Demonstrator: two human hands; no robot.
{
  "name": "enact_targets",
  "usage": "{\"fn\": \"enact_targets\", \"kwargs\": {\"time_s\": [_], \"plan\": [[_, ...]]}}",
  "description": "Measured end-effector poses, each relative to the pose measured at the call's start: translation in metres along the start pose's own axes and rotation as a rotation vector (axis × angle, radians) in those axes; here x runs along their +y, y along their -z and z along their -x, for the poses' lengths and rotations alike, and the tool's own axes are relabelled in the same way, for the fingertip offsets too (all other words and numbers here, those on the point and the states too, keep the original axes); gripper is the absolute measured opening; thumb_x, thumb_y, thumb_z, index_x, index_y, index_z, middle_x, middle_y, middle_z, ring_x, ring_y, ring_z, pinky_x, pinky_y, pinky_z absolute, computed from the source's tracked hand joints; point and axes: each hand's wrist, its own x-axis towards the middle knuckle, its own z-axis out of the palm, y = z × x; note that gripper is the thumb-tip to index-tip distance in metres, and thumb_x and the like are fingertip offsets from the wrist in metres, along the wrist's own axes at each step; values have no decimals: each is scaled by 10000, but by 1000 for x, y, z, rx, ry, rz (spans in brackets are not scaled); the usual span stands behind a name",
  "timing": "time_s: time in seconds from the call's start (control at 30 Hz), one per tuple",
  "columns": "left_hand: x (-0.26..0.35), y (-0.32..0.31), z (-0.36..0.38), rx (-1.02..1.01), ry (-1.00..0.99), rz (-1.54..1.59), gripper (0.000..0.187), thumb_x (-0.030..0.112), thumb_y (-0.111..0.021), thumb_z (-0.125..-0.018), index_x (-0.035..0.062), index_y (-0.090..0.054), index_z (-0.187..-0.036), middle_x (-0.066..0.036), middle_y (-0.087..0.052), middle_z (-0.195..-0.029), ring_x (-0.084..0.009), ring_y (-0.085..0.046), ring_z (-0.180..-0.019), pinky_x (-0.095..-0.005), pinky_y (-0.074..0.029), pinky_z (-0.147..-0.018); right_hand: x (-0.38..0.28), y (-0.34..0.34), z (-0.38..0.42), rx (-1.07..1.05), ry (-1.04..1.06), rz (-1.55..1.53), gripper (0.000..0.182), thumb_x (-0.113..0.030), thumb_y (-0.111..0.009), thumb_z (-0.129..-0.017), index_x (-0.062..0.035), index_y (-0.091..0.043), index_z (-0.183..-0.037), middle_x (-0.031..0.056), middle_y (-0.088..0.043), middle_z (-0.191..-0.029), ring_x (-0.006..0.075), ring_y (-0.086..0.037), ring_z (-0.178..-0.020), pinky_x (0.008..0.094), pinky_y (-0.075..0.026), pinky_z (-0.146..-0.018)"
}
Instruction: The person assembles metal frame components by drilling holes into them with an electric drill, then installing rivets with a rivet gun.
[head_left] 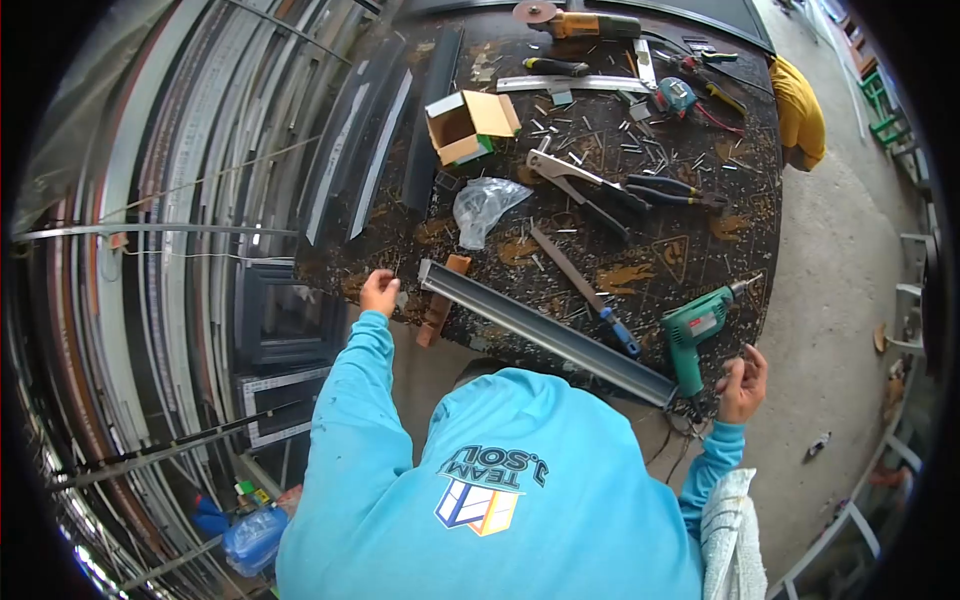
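Observation:
A grey metal channel profile [545, 330] lies slantwise along the near edge of the workbench, its left end resting on a reddish-brown block [443, 300]. My left hand [379, 294] hovers at the bench edge just left of that end, fingers loosely bent and apart, with nothing visible in them. Beyond the profile's right end is my right hand [741, 388], its fingers part-curled and spread, touching nothing I can see. Between it and the profile lies a green power drill [692, 332]. A file with a blue handle [588, 290] rests behind the profile.
Behind lie a hand riveter [575, 180], pliers [672, 190], an open cardboard box [470, 125], a plastic bag [487, 208], a tape measure [676, 95] and an angle grinder [580, 22]. Small metal pieces litter the bench. Long profiles [120, 220] fill a rack at left.

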Motion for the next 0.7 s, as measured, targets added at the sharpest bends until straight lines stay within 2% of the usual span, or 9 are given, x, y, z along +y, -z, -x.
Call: {"fn": "enact_targets", "kwargs": {"time_s": [0.03, 0.1, 0.13, 0.2, 0.27, 0.33, 0.43, 0.57, 0.7], "plan": [[-2, -7, -8, -133, -42, 47, 360, 91, -726, -796, 70, -623, -1140, -83, -653, -970, -167, -649, -830, -312, -536, -766, 2, -26, 10, -30, 144, -12, 188, -48, -543, -948, -16, -600, -1124, -1, -596, -777, 45, -537, -637, 197, -423, -565], [37, 2, -13, -429, -204, -29, 628, 77, -747, -729, 106, -518, -1313, -120, -530, -1151, -242, -606, -960, -362, -519, -855, -30, -100, 39, -128, 380, -13, 202, -44, -608, -885, -14, -616, -1084, -30, -558, -777, 29, -504, -665, 197, -407, -576], [40, 0, -17, -441, -325, -107, 633, 90, -750, -719, 106, -517, -1307, -125, -529, -1150, -271, -593, -984, -381, -508, -875, -51, -136, 55, -224, 321, 130, 290, -51, -663, -811, -12, -615, -1095, 16, -580, -823, 86, -556, -718, 224, -448, -641], [36, -5, -28, -445, -571, -260, 644, 115, -758, -698, 105, -514, -1294, -135, -526, -1149, -328, -567, -1034, -417, -487, -913, -70, -217, 73, -365, 658, 403, 417, -147, -700, -741, -26, -611, -1131, 168, -572, -991, 284, -590, -909, 365, -484, -813], [35, -7, -32, -460, -552, -200, 584, 148, -761, -678, 92, -538, -1216, -143, -522, -1117, -380, -527, -1079, -448, -459, -940, -68, -284, 95, -525, 647, 510, 547, -212, -708, -728, -61, -567, -1235, 207, -509, -1219, 365, -546, -1062, 439, -448, -944], [19, -14, -37, -462, -534, -162, 481, 136, -745, -698, 97, -550, -1135, -145, -523, -1070, -370, -553, -1028, -452, -479, -891, -46, -332, 103, -606, 753, 646, 632, -243, -721, -718, -94, -518, -1297, 210, -487, -1280, 405, -474, -1193, 472, -394, -1018], [10, -14, -41, -518, -485, -79, 459, 106, -731, -716, 130, -545, -1136, -139, -532, -1056, -362, -576, -986, -456, -494, -843, -23, -363, 106, -735, 672, 801, 721, -221, -721, -707, -131, -446, -1367, 187, -512, -1252, 387, -495, -1166, 466, -390, -1012], [14, 1, -46, -500, -611, -33, 605, 79, -695, -757, 174, -489, -1318, -135, -542, -1113, -327, -614, -886, -422, -521, -789, -15, -367, 102, -746, 636, 769, 709, -182, -701, -704, -137, -449, -1366, 168, -542, -1199, 369, -518, -1133, 459, -404, -989], [12, 1, -62, -547, -723, -15, 451, 33, -656, -779, 124, -533, -1202, -126, -569, -1066, -334, -625, -850, -411, -522, -758, -18, -368, 106, -723, 631, 760, 679, -175, -689, -706, -134, -467, -1347, 158, -558, -1158, 368, -527, -1096, 455, -412, -971]]}}
